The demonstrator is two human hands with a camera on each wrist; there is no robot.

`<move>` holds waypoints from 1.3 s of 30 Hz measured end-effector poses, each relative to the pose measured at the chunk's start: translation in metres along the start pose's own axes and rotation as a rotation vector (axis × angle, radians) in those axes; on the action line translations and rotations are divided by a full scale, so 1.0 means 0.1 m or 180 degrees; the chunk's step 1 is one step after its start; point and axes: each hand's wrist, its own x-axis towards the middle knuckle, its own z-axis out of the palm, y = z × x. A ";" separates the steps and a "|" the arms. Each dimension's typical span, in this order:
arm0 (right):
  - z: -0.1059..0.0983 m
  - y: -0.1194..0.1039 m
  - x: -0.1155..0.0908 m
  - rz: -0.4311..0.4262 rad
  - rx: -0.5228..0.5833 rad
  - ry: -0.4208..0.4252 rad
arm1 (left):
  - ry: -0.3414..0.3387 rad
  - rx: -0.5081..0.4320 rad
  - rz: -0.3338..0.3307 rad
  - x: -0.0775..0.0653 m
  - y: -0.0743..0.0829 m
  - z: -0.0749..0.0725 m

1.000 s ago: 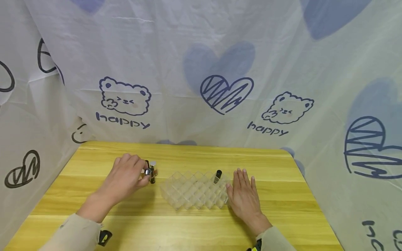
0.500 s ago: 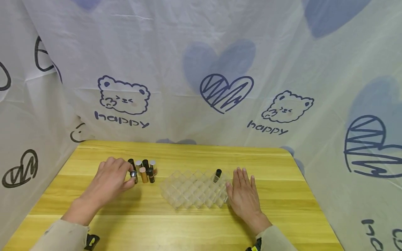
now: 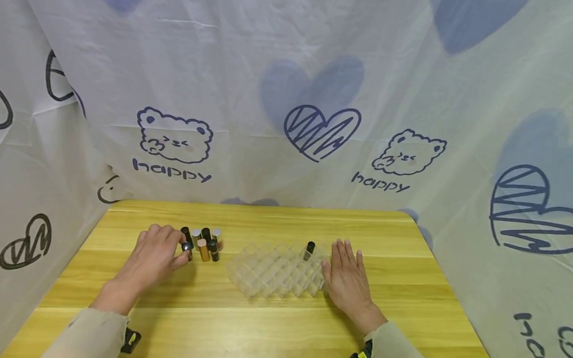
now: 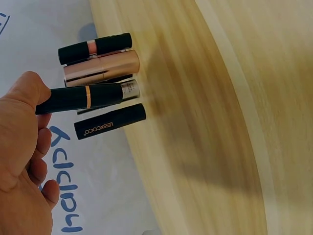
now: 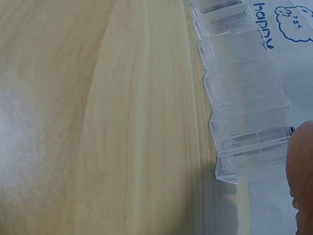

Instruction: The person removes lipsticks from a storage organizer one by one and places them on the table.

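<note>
In the head view my left hand (image 3: 154, 256) pinches a dark lipstick tube (image 3: 187, 247) by its upper end, between thumb and fingers. The left wrist view shows this lipstick with a gold ring and a pale labelled end (image 4: 130, 89). Several other lipsticks stand close by, among them a rose-gold one (image 4: 105, 67), a black one with a pinkish band (image 4: 95, 47) and a lettered black one (image 4: 110, 121). My right hand (image 3: 348, 283) lies with straight fingers at the right end of a clear diamond-celled lipstick holder (image 3: 277, 273), its thumb against that side.
One black-capped lipstick (image 3: 309, 251) stands in a right rear cell of the holder. The yellow wood-grain table (image 3: 250, 328) has a printed white cloth (image 3: 250, 99) behind it and at both sides.
My left hand has moved left with the pinched lipstick, uncovering the group of standing lipsticks. Over the last half second it has barely shifted. My right hand has stayed by the holder.
</note>
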 end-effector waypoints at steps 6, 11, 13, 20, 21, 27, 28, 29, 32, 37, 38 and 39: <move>0.00 0.00 0.00 -0.0007 -0.0028 0.0009 | -0.0056 0.0000 -0.0035 0.01 -0.02 0.05; 0.00 0.00 0.00 -0.0006 -0.0031 0.0023 | -0.0169 -0.0017 -0.0103 0.02 -0.03 0.07; 0.01 0.00 0.00 -0.0002 -0.0024 0.0035 | -0.0193 -0.0022 -0.0117 0.03 -0.04 0.08; 0.01 0.00 0.00 0.0005 -0.0008 0.0054 | -0.0211 -0.0026 -0.0100 0.05 -0.05 0.10; 0.01 0.00 0.00 0.0005 -0.0005 0.0056 | -0.0211 -0.0024 -0.0097 0.05 -0.05 0.10; 0.01 0.00 0.00 0.0017 -0.0004 0.0046 | -0.0222 -0.0047 -0.0102 0.07 -0.06 0.13; 0.01 0.00 0.00 0.0021 -0.0003 0.0037 | -0.0232 -0.0053 -0.0104 0.07 -0.06 0.14; 0.01 0.00 0.00 0.0025 -0.0005 0.0032 | -0.0239 -0.0058 -0.0105 0.07 -0.07 0.15; 0.00 0.00 0.00 0.0033 0.0003 0.0004 | -0.0248 -0.0059 -0.0108 0.08 -0.07 0.16; -0.01 0.00 0.00 0.0036 0.0012 -0.0020 | -0.0235 -0.0067 -0.0143 0.07 -0.06 0.18; -0.01 -0.01 0.00 0.0036 0.0013 -0.0020 | -0.0234 -0.0074 -0.0153 0.06 -0.06 0.19; -0.01 -0.01 0.00 0.0038 0.0017 -0.0020 | -0.0241 -0.0082 -0.0159 0.07 -0.06 0.19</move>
